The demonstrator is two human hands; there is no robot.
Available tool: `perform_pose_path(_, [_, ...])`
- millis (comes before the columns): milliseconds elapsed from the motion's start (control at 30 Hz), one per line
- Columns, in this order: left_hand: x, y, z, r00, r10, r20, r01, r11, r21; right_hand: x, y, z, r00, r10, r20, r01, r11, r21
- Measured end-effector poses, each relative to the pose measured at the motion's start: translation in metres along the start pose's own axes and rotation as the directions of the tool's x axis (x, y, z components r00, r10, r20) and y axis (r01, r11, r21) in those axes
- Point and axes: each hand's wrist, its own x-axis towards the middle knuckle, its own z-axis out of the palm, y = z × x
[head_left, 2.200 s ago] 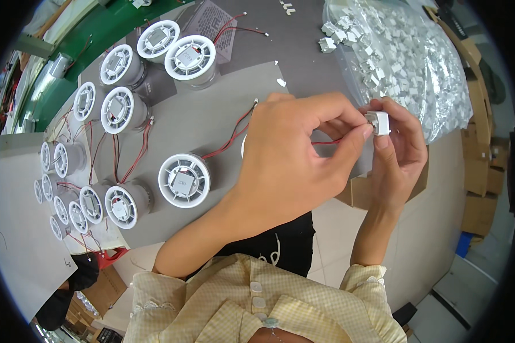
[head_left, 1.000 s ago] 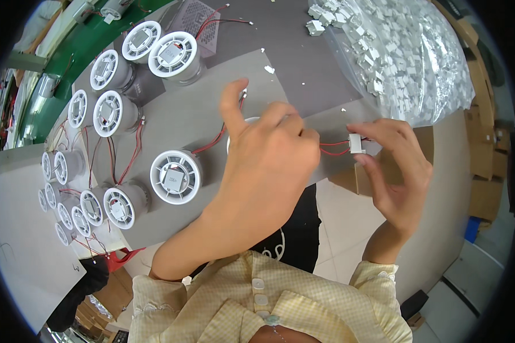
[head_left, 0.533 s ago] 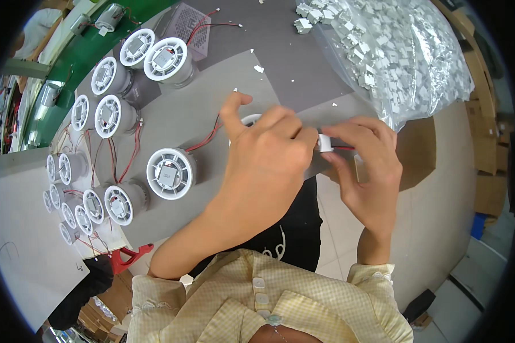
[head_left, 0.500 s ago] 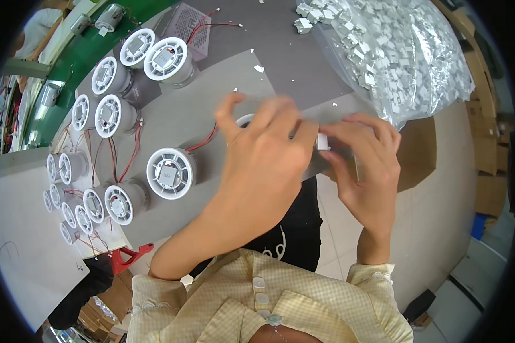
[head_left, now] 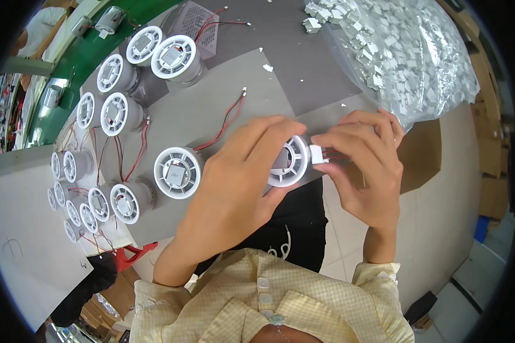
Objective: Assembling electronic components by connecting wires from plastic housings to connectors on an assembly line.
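Observation:
My left hand (head_left: 232, 180) is closed around a round white spoked unit (head_left: 295, 163), its slotted face partly covered by my fingers. Just to its right, my right hand (head_left: 365, 168) pinches a small white plastic block (head_left: 316, 154) between thumb and forefinger. Thin dark red wires (head_left: 333, 156) run from the block into that hand. Left of my left hand stands a similar white unit (head_left: 177, 172), a square grey plate on its face and a red and black lead (head_left: 229, 120) trailing behind it.
More white spoked units (head_left: 122, 114) with wired leads stand in groups along the left of the grey table (head_left: 240, 68). A clear plastic bag (head_left: 418, 68) spills small white blocks at the back right. A cardboard box (head_left: 420, 154) sits below it. A green surface (head_left: 74, 63) carries metal cylinders (head_left: 110, 20).
My left hand has turned and shifted, so the white unit in it now shows. The white block in my right hand has moved slightly down and left, and its wires are visible.

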Motion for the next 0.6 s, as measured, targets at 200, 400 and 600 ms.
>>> perform_pose_path(200, [-0.001,-0.007,0.003,1.000,-0.026,-0.015,0.025,0.993,-0.114,0.004,0.002,0.003,0.999,-0.025,0.029,0.024,0.999,0.047])
perform_pose_path(400, [-0.012,-0.013,0.000,1.000,0.014,-0.023,-0.019,0.974,-0.227,0.016,-0.009,0.005,0.997,-0.066,0.030,0.060,0.987,0.151])
perform_pose_path(600, [-0.023,0.028,-0.028,0.969,0.057,-0.240,-0.069,0.997,-0.045,0.017,-0.007,-0.048,0.938,-0.313,-0.150,0.290,0.944,-0.158])
